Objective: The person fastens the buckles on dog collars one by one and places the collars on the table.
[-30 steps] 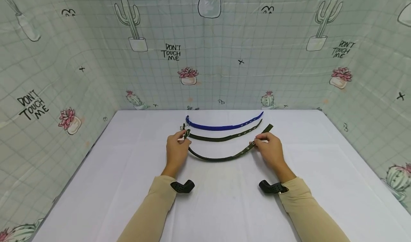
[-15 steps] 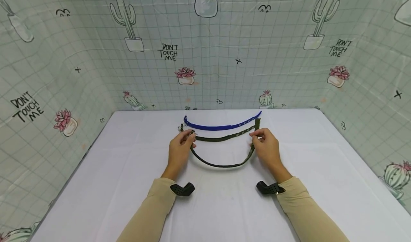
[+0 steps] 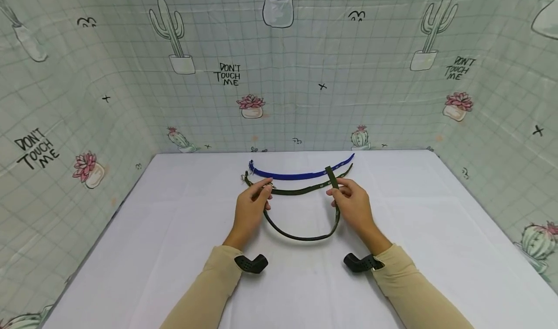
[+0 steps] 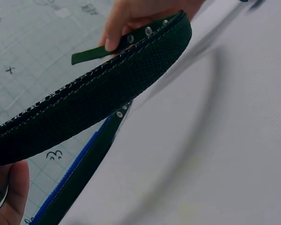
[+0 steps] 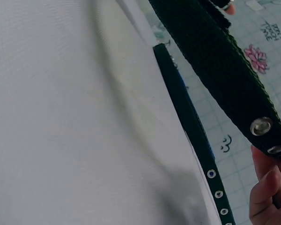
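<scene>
A dark green collar hangs in a U above the table, its shadow below it. My left hand pinches its buckle end, mostly hidden behind the fingers. The other end, a strap with metal eyelets, is gripped by my right hand; its tip sticks up past the fingers. Close up in the left wrist view, the held collar shows stitched webbing. In the right wrist view, my right hand holds it beside two eyelets. Just beyond lies a second dark green collar on the table.
Behind the green collar on the table, a blue collar lies stretched out in a shallow curve. Both rest on the white table. A cloth with cactus drawings encloses the back and sides.
Both hands have drawn closer together, the right one moving leftward most. The held collar has bent from a shallow arc into a deeper U. The two other collars stay put.
</scene>
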`<state>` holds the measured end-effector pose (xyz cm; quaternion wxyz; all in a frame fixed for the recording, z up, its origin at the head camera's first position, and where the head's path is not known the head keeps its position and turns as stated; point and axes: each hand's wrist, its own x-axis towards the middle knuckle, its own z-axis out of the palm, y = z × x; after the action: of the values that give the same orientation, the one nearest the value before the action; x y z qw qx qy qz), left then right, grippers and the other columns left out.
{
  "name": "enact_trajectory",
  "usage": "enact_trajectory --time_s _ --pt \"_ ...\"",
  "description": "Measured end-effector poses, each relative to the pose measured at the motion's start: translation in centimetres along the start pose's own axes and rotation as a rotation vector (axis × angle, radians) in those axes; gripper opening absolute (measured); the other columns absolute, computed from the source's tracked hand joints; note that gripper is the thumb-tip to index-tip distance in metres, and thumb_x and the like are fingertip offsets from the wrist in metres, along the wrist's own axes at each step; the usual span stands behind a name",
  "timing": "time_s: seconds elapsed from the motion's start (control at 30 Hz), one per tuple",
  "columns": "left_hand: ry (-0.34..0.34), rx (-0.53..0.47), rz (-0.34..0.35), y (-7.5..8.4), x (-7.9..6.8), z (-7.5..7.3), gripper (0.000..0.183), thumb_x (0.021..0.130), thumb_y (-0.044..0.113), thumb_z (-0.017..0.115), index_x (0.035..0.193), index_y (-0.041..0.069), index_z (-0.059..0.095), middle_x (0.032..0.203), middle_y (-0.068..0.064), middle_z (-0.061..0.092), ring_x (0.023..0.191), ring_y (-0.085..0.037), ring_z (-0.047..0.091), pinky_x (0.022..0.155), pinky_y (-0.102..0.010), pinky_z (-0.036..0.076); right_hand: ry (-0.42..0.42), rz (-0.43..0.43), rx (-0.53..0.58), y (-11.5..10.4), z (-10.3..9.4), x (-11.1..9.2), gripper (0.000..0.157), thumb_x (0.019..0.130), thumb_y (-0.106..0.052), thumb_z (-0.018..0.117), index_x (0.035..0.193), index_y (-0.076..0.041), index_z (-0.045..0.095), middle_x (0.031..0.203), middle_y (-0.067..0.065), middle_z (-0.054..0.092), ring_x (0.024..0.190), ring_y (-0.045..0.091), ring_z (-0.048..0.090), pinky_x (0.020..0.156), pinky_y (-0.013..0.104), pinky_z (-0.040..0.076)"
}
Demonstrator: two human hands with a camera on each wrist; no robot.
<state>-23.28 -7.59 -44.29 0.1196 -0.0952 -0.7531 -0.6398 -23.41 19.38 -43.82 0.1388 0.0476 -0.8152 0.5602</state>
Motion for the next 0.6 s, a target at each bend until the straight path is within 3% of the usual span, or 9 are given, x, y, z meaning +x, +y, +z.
enact_trajectory --time_s 0.33,0.6 --pt "0.016 -0.041 0.021 0.5 0.2 -0.9 0.025 0.102 0.028 0.062 0.118 0.009 0.07 0.085 -0.019 0.066 0.058 -0.017 0.058 0.055 -0.025 0.049 -0.133 -0.014 0.111 -0.8 0.5 -0.3 0.03 0.101 -0.016 0.063 0.124 0.001 0.068 0.09 0.019 0.072 0.068 0.018 0.062 0.063 0.026 0.052" --pt "0.01 -0.065 -0.01 1.1 0.0 0.2 0.024 0.103 0.028 0.06 0.119 0.011 0.067 0.091 -0.01 0.071 0.053 -0.015 0.055 0.052 -0.025 0.048 -0.129 -0.005 0.17 -2.2 1.3 -1.2 0.031 0.101 -0.026 0.063 0.118 -0.002 0.073 0.09 0.026 0.067 0.064 0.016 0.057 0.054 0.023 0.045"
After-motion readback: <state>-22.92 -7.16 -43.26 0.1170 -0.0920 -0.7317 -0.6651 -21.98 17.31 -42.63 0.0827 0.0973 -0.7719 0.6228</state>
